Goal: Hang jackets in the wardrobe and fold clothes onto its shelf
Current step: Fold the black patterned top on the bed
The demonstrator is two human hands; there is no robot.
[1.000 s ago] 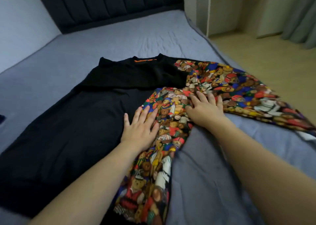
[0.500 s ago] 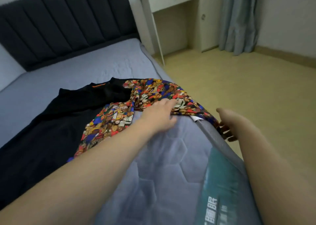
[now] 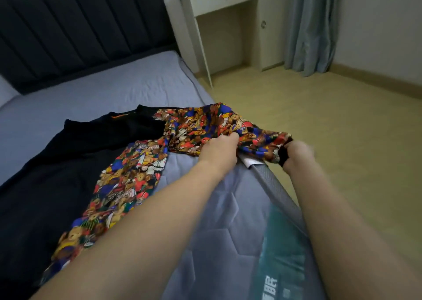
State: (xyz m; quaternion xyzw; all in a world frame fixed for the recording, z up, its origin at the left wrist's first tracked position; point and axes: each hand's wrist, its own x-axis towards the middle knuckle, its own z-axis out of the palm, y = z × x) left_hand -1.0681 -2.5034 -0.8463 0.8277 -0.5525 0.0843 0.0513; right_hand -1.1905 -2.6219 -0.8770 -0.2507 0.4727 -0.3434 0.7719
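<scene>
A black garment (image 3: 57,162) with a teddy-bear print sleeve (image 3: 205,128) lies spread on the grey-blue bed (image 3: 141,87), the sleeve reaching the mattress edge. The left hand (image 3: 219,149) curls its fingers into the sleeve's middle. The right hand (image 3: 296,156) pinches the dark cuff just past the edge.

A home bedroom: bed (image 3: 141,89), padded headboard (image 3: 75,30), curtain (image 3: 310,23).

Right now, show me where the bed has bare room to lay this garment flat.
Bare mattress lies between the headboard and the black garment, and nearer, beside the left forearm. The bed's right edge is crowded: the left hand and the right hand grip the printed sleeve there.
</scene>
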